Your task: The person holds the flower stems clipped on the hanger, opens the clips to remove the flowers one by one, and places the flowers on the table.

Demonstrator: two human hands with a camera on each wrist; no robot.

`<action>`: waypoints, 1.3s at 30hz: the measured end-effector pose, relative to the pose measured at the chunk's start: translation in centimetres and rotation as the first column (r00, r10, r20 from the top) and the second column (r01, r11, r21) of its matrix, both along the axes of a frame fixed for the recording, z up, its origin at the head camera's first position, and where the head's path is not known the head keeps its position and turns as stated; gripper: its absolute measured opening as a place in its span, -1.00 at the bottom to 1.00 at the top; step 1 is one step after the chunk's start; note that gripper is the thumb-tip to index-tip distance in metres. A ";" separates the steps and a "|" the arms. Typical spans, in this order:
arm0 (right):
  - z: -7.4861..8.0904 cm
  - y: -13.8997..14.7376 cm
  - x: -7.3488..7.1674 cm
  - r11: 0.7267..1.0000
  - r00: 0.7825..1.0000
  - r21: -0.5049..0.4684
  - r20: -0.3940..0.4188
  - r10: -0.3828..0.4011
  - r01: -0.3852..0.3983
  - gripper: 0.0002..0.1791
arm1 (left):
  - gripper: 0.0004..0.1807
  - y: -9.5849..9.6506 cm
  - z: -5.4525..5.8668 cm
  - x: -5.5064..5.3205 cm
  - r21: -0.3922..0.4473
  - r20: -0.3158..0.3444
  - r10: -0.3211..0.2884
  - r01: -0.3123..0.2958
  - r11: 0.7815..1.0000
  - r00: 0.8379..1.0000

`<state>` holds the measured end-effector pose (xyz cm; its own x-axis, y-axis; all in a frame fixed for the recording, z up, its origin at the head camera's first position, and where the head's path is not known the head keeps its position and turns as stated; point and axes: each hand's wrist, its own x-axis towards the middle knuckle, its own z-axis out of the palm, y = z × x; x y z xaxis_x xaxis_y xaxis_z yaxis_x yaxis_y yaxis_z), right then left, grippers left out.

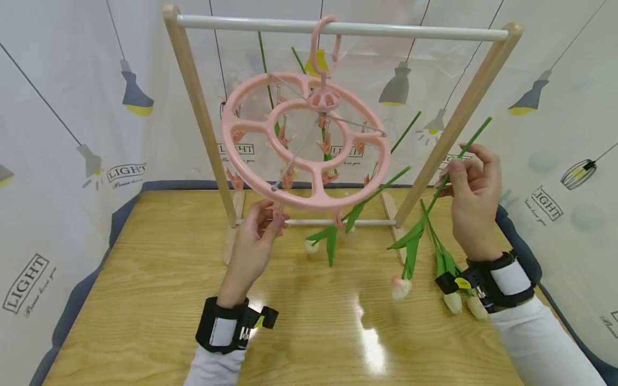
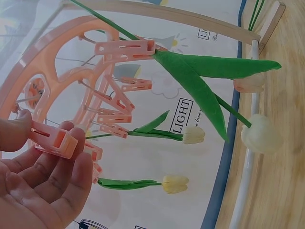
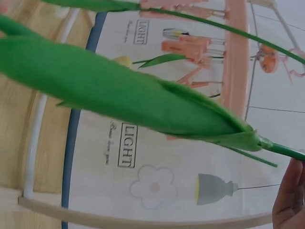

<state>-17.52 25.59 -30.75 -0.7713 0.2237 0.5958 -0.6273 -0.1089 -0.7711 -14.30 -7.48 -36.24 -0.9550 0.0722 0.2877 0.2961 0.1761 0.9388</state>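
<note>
A pink round clip hanger point(image 1: 309, 201) hangs by its hook from a rod. At its near edge my left hand point(image 1: 253, 238) pinches one of its clothespins point(image 2: 52, 138) between thumb and fingers; no stem shows in that clothespin. My right hand point(image 1: 475, 206), right of the hanger, holds a tulip point(image 1: 401, 288) by its green stem, the pale pink bloom pointing down. Its leaf point(image 2: 257, 67) cannot be told apart from others there, but a white tulip point(image 2: 261, 134) hangs from another clothespin. Yellowish tulips point(image 2: 175, 184) hang head down farther back.
The hanger's stand has wooden posts point(image 1: 200, 112), a white top rod point(image 1: 410, 31) and a low crossbar point(image 1: 289, 221). More white tulips point(image 1: 452, 303) lie on the wooden table point(image 1: 159, 300) at the right, near my right wrist. A printed cloth point(image 1: 183, 161) stands behind.
</note>
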 end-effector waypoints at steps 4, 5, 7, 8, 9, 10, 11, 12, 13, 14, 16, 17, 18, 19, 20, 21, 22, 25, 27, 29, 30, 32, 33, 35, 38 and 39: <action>-0.5 0.9 -0.3 0.998 0.999 0.059 0.017 -0.035 0.034 -0.65 | -0.54 -0.1 -0.1 0.0 0.005 0.001 0.001 -0.001 1.000 1.000; -0.6 1.2 -0.4 0.996 0.999 0.073 0.028 -0.046 0.044 -0.65 | -0.54 -0.1 -0.1 0.0 0.008 0.004 0.002 -0.002 1.000 1.000; -0.7 1.8 -0.5 0.992 0.996 0.108 0.047 -0.075 0.069 -0.64 | -0.54 -0.2 -0.1 0.0 0.012 0.006 0.006 -0.006 1.000 1.000; -0.7 2.1 -0.6 0.989 0.995 0.124 0.053 -0.086 0.079 -0.64 | -0.53 -0.2 -0.1 0.0 0.014 0.009 0.009 -0.009 1.000 1.000; -0.7 2.4 -0.7 0.985 0.993 0.142 0.057 -0.102 0.093 -0.63 | -0.53 -0.2 -0.1 0.0 0.016 0.009 0.011 -0.011 1.000 1.000; -0.7 2.7 -0.8 0.983 0.992 0.151 0.057 -0.112 0.102 -0.63 | -0.53 -0.2 -0.1 0.0 0.021 0.010 0.011 -0.011 1.000 1.000; -0.7 3.0 -0.9 0.981 0.991 0.161 0.057 -0.120 0.110 -0.62 | -0.54 -0.2 -0.1 0.0 0.024 0.011 0.013 -0.013 1.000 1.000; -0.7 3.3 -1.0 0.979 0.990 0.168 0.056 -0.126 0.115 -0.62 | -0.54 -0.3 -0.1 0.0 0.027 0.012 0.013 -0.014 1.000 1.000; -0.7 3.6 -1.1 0.978 0.990 0.170 0.055 -0.130 0.119 -0.61 | -0.54 -0.3 -0.1 0.0 0.029 0.013 0.013 -0.014 1.000 1.000; -0.7 3.9 -1.2 0.977 0.990 0.171 0.051 -0.135 0.124 -0.61 | -0.54 -0.3 -0.1 0.0 0.029 0.014 0.013 -0.013 0.999 1.000; -0.8 4.4 -1.5 0.978 0.989 0.165 0.050 -0.141 0.131 -0.60 | -0.54 -0.3 0.0 0.1 0.033 0.018 0.010 -0.011 0.999 1.000; -0.8 4.7 -1.6 0.976 0.988 0.167 0.049 -0.147 0.137 -0.60 | -0.54 -0.3 0.0 0.1 0.033 0.020 0.010 -0.010 0.999 1.000; -0.9 4.9 -1.7 0.976 0.987 0.166 0.049 -0.153 0.143 -0.59 | -0.54 -0.4 0.0 0.1 0.033 0.021 0.009 -0.010 0.999 1.000; -0.9 5.2 -1.8 0.970 0.984 0.183 0.050 -0.173 0.161 -0.59 | -0.54 -0.4 0.0 0.1 0.031 0.022 0.010 -0.010 0.999 1.000; -1.0 5.4 -1.9 0.965 0.980 0.193 0.054 -0.190 0.176 -0.59 | -0.54 -0.4 0.0 0.1 0.030 0.023 0.010 -0.010 1.000 1.000; -1.1 5.7 -2.0 0.956 0.974 0.217 0.061 -0.217 0.199 -0.59 | -0.53 -0.4 0.0 0.1 0.031 0.024 0.008 -0.009 0.999 1.000; -1.1 6.0 -2.1 0.945 0.968 0.241 0.066 -0.244 0.221 -0.58 | -0.53 -0.4 0.0 0.1 0.031 0.024 0.008 -0.009 0.999 1.000; -1.3 6.9 -2.3 0.887 0.934 0.348 0.077 -0.349 0.303 -0.57 | -0.53 -0.5 0.1 0.1 0.031 0.022 0.006 -0.006 0.999 1.000; -1.4 7.6 -2.6 0.837 0.907 0.418 0.067 -0.416 0.353 -0.57 | -0.53 -0.5 0.0 0.0 0.037 0.012 0.001 -0.002 0.999 1.000; -1.5 8.3 -2.8 0.786 0.879 0.476 0.051 -0.474 0.396 -0.56 | -0.54 -0.5 0.0 0.0 0.038 0.001 -0.001 0.001 0.999 1.000; -1.6 8.7 -2.9 0.765 0.867 0.493 0.043 -0.496 0.413 -0.56 | -0.54 -0.5 0.0 0.0 0.038 -0.005 -0.002 0.002 0.999 1.000; -1.7 9.4 -3.2 0.744 0.850 0.508 0.043 -0.525 0.434 -0.56 | -0.54 -0.6 -0.1 0.0 0.039 -0.011 -0.004 0.005 0.999 1.000; -1.7 9.7 -3.3 0.741 0.844 0.507 0.049 -0.534 0.440 -0.56 | -0.54 -0.6 -0.1 0.0 0.039 -0.011 -0.005 0.005 0.999 1.000; -1.7 10.4 -3.4 0.740 0.834 0.504 0.067 -0.547 0.445 -0.56 | -0.53 -0.6 -0.1 -0.1 0.037 -0.009 -0.005 0.005 0.999 1.000; -1.8 11.4 -3.5 0.721 0.815 0.524 0.084 -0.574 0.453 -0.57 | -0.53 -0.6 -0.2 -0.1 0.038 -0.003 -0.006 0.006 0.999 1.000; -1.9 11.7 -3.4 0.706 0.805 0.542 0.086 -0.586 0.456 -0.57 | -0.53 -0.6 -0.2 -0.1 0.037 -0.001 -0.007 0.007 0.999 1.000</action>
